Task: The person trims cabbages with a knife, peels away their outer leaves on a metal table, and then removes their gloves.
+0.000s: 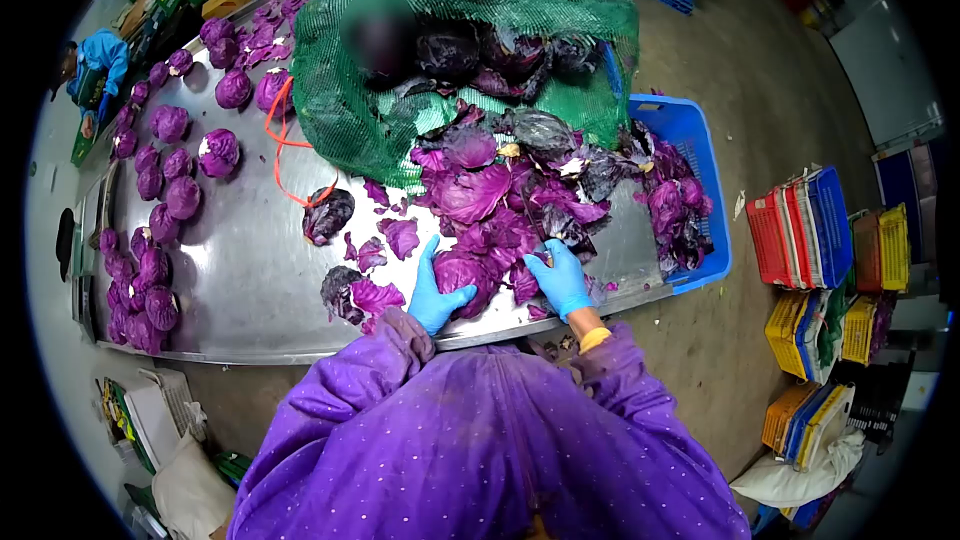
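Note:
My left hand (437, 288), in a blue glove, holds the left side of a red cabbage (468, 275) near the table's front edge, its thumb across the front. To the right, my right hand (560, 281), also gloved, has its fingers curled; a thin dark item, perhaps a knife, shows above it, but I cannot make it out clearly. Loose purple leaves (475, 195) are heaped just beyond both hands. Behind them a green mesh bag (330, 90) lies open with dark cabbages (447, 52) inside. Two dark-leaved cabbages lie left of my left hand.
Trimmed cabbages (183, 197) line the left of the metal table (255, 290). A blue crate (715, 190) of leaves adjoins its right end. An orange cord (275, 155) lies by the bag. Stacked crates (828, 225) stand right. Another person (103, 55) is at far left.

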A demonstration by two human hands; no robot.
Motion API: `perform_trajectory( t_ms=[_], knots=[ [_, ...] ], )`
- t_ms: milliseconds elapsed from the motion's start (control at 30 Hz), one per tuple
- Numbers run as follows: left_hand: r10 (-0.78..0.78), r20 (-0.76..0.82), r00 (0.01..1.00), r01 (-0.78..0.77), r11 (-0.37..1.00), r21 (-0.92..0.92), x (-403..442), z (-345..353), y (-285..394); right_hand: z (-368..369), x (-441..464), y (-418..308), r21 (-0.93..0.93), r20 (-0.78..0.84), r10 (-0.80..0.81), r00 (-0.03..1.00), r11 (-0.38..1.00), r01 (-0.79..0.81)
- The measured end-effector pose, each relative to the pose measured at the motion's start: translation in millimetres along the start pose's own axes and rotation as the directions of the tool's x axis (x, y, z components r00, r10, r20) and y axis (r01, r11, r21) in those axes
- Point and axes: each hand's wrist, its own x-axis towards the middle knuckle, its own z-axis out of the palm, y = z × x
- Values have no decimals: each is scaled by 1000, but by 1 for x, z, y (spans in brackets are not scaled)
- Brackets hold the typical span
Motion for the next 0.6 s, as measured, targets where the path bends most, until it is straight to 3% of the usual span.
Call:
perform_trajectory(
  t_ms=[33, 100, 167, 233, 333, 400, 500, 567, 600],
  knots=[
    [11, -11, 1000, -11, 999, 47, -1, -1, -4, -7, -4, -17, 5, 77, -108, 991, 994, 107],
    [46, -21, 999, -43, 989, 141, 5, 0, -4, 1, -11, -37, 19, 55, -299, 953, 954, 298],
    [13, 9, 1000, -14, 986, 166, 4, 5, 5, 13, -6, -42, 6, 226, -255, 940, 965, 261],
    [60, 23, 998, -64, 965, 254, 7, 3, -4, 19, -3, -45, -69, 247, -282, 927, 949, 307],
    [28, 41, 999, -37, 973, 228, 9, 2, -13, 12, -1, -56, -222, 310, -203, 929, 935, 278],
    [3, 51, 999, -11, 987, 161, 8, 7, -7, 16, 5, -46, -201, 250, -271, 929, 925, 324],
    [4, 76, 997, -26, 956, 291, 9, 7, -6, 20, 12, -31, -129, 205, -265, 942, 947, 294],
    [26, 64, 998, -37, 981, 190, 6, 8, -6, 19, 11, -25, -62, 214, -182, 960, 978, 199],
    [18, 72, 997, -27, 991, 130, 2, 9, 1, 17, 13, -20, -167, 172, -198, 965, 960, 227]
  ],
)
